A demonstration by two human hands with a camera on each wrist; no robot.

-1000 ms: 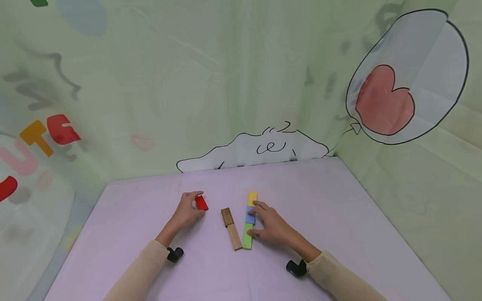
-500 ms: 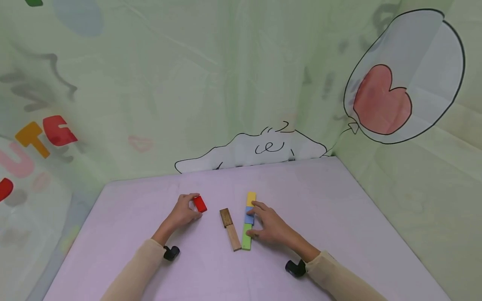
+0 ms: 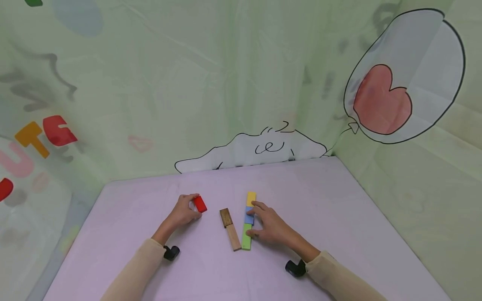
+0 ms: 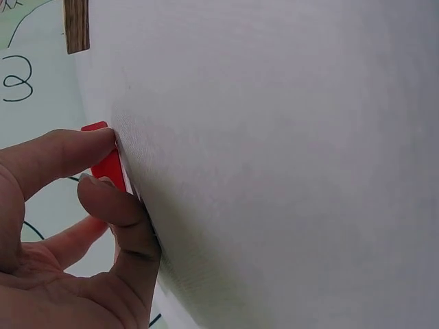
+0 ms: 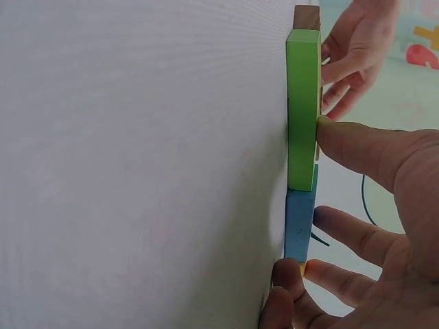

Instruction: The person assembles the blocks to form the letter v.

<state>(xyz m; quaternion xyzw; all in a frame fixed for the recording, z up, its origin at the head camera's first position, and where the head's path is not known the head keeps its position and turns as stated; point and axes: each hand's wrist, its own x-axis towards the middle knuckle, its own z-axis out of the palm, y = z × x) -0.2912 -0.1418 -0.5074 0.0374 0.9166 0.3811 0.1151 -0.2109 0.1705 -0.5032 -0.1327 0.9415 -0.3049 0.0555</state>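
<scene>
In the head view my left hand (image 3: 184, 211) holds a small red block (image 3: 201, 204) on the table, thumb at its near end and fingertips at its far end. The left wrist view shows the fingers close about this red block (image 4: 108, 171). My right hand (image 3: 274, 225) rests its fingertips on a row of three end-to-end blocks. Its thumb touches the green block (image 3: 246, 242); fingers touch the blue block (image 3: 249, 218) and the yellow block (image 3: 251, 197). In the right wrist view the yellow one is mostly hidden behind fingers.
Between the hands lie a dark brown block (image 3: 225, 217) and a light wooden block (image 3: 233, 238), end to end and slightly offset. The light one's near end almost meets the green block. A pale cloth covers the table (image 3: 211, 271); a printed curtain (image 3: 226, 83) hangs behind it.
The head view has turned slightly. My left hand has drawn a little to the left at the red block, and has kept still since half a second ago. The right hand stays put.
</scene>
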